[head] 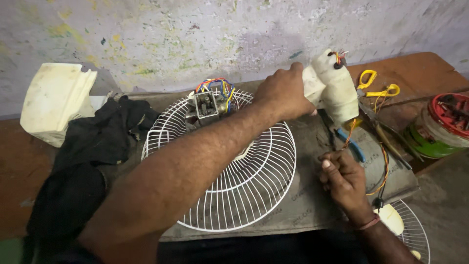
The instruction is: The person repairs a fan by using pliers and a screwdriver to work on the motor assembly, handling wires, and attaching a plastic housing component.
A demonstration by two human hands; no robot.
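- Head view: we see our left hand [285, 91] reaching across the bench [312, 205], its grip clamped on a cream housing [332, 90] held up above the mat.
- We note the housing is off-white plastic, scuffed and grimy, rounded at the top, with red, orange and dark wires [338, 57] sticking out of its upper end.
- More thin orange wires [383, 166] hang from the housing and trail down past our right hand [345, 182].
- Our right hand sits low beside the mat, fingers curled together into a pinch; we cannot tell what it grips.
- Under our left forearm lies a white wire guard [254, 195], round and flat on the bench, with a grey motor [207, 105] and its blue, red and yellow leads at the far edge.
- At the right stands a green tub [425, 142] with a red lid; small dark parts lie on top, too blurred for us to name.
- Yellow-handled scissors [376, 84] lie behind the housing, blue-handled pliers [352, 145] just below it.
- Black cloth [97, 142] and a white casing [53, 100] sit at the left.
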